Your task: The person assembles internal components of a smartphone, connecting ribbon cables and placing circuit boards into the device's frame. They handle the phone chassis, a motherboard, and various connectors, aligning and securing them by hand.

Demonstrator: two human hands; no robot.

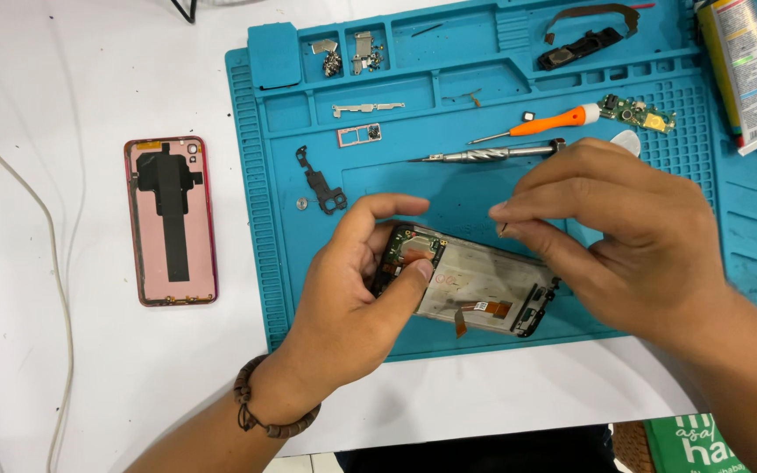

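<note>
Opened phone chassis [470,285] lying on the blue repair mat [260,263], its long axis running left to right with a slight downward tilt toward the right. The left hand [352,298] closes its grip on the chassis's left end, thumb pressed onto the small board there. The right hand [633,236] hovers just above and to the right, fingertips pinched together on something too small to identify. The right hand is nearer the chassis's right half. Behind the hands lie metal tweezers [488,155] and an orange-handled screwdriver [541,124]; a black bracket [319,182] sits to the left. The pink back cover [170,221] rests well apart on the white surface [72,88].
</note>
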